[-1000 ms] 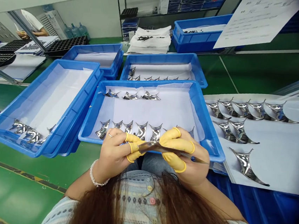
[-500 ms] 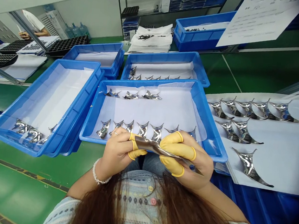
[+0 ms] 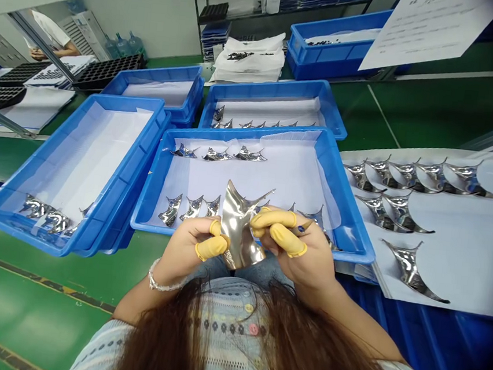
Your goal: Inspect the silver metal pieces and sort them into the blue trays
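Both hands hold one shiny, winged metal part [image 3: 239, 225] in front of my chest, its broad face turned up toward the camera. My left hand [image 3: 192, 246] pinches its left edge with yellow finger cots on thumb and forefinger. My right hand [image 3: 299, 251], also in yellow cots, grips the right edge. Just beyond the hands stands a blue tray [image 3: 151, 181] lined with white paper, with a near row and a far row of similar metal parts [image 3: 192, 206].
A second blue tray [image 3: 111, 183] at the left holds several parts in its near corner. More blue trays stand behind. A white sheet [image 3: 462, 252] at the right carries several parts in rows. Another person's arm [image 3: 65, 50] shows at far left.
The metal part was held edge-on and flat between the hands; it is now turned so its shiny face points up. The hands have drawn slightly closer together.
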### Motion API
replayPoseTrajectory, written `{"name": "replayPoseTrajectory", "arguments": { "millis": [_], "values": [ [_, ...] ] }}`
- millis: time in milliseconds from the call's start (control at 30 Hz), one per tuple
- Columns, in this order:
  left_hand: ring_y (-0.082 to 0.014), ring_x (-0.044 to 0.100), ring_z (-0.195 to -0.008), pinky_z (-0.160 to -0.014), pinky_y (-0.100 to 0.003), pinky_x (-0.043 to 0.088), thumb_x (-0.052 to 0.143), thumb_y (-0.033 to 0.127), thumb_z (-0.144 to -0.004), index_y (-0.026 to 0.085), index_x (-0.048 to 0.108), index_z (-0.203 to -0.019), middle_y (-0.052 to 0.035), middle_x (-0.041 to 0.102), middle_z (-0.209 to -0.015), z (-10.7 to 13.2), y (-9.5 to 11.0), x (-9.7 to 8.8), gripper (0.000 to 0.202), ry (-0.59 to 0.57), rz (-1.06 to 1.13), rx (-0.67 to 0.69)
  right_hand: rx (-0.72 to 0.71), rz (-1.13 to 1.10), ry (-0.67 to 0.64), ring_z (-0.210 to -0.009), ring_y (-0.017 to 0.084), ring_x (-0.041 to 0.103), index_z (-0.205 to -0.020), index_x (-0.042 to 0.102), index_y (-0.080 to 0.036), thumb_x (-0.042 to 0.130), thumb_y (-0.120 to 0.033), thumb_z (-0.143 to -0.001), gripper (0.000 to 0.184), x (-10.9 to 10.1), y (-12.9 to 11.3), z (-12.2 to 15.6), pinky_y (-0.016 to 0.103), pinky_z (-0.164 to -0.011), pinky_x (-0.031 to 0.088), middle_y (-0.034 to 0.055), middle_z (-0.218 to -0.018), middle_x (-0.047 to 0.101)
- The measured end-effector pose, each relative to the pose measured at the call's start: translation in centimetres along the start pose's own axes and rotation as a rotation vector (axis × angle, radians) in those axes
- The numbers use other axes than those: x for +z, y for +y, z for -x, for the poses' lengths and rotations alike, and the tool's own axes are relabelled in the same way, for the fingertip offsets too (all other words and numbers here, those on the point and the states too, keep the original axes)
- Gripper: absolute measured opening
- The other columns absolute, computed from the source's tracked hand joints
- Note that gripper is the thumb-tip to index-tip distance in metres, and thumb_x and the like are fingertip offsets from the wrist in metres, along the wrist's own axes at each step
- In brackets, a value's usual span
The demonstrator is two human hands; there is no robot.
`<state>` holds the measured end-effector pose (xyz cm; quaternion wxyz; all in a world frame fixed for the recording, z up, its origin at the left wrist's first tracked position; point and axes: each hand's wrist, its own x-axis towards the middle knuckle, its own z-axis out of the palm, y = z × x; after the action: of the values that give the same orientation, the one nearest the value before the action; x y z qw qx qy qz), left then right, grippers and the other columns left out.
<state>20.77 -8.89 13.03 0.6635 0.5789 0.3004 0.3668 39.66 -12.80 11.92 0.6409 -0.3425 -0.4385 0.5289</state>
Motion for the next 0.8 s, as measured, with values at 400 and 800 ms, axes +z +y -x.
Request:
{"name": "replayPoseTrajectory", "arguments": {
  "millis": [400,800],
  "values": [
    [-0.0112,0.041,-0.052,-0.052,-0.027,0.039,0.079,0.069,-0.066,0.016,0.06,-0.056,0.001,0.05,-0.053,-0.64,-0.2,0.39,0.057,0.061,0.116,-0.158,0.22,-0.172,-0.115,-0.045,0.007,0.032,-0.066,0.074,-0.018,0.083,-0.05,-0.073,0.034,0.82,-0.61,0.01,0.023,-0.042,0.023,-0.004,-0.051,0.047],
    [-0.0133,0.048,-0.055,-0.053,-0.028,0.043,0.075,0.07,-0.071,0.017,0.064,-0.063,-0.001,0.055,-0.058,-0.94,-0.65,0.64,0.055,0.042,0.058,-0.124,0.167,-0.144,-0.109,-0.054,0.012,0.045,-0.067,0.073,-0.018,0.085,-0.049,-0.07,0.033,0.95,-0.82,0.4,0.026,-0.048,0.035,0.0,-0.061,0.058]
  ]
}}
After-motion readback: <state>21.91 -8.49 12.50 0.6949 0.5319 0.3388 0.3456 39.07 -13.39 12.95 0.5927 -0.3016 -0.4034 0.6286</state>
